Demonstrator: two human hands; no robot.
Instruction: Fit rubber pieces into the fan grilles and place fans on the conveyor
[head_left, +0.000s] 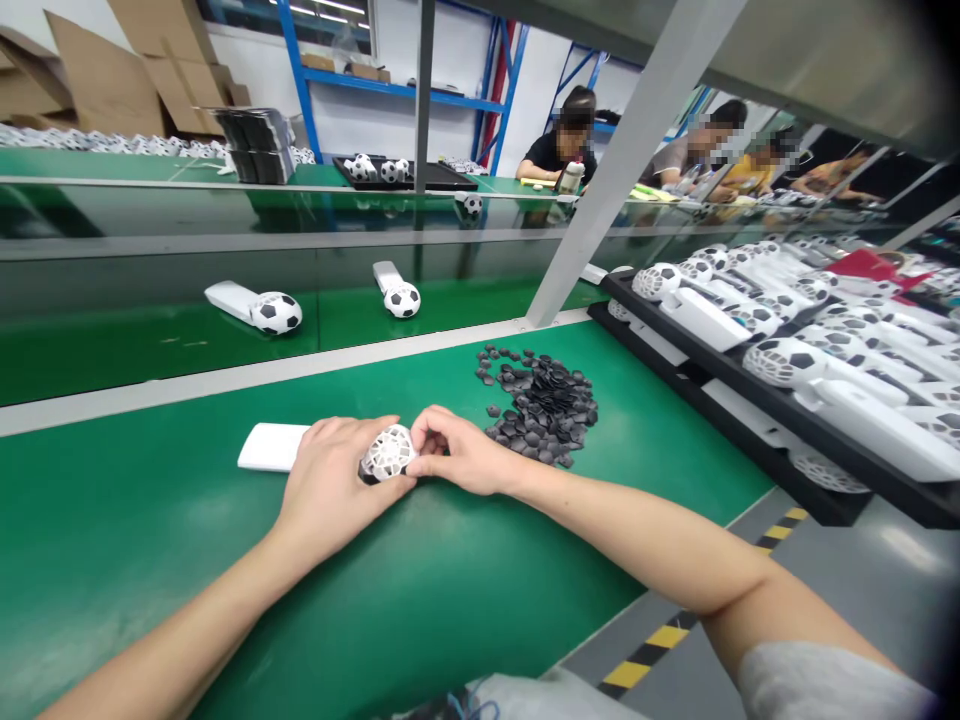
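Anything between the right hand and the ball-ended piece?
Nothing visible: the right hand has its fingertips right at the ball-ended piece. The left hand grips it from the opposite side, out of the way. Whether the right fingertips pinch something small is hidden.

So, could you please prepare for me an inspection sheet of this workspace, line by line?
Surface: green worktop, pale strip along its far edge.
Job's things: white lattice ball; white handle, join hidden by left hand; black pieces heaped just beyond right hand.
Clutter: stacked black trays with similar pieces, at right.
Hands: left grips the ball; right touches it, any held piece not visible.
Cables: no cable seen; thin blue cord at lower edge.
Surroundings: glossy green lane with football-patterned pieces; co-workers and blue shelf behind.
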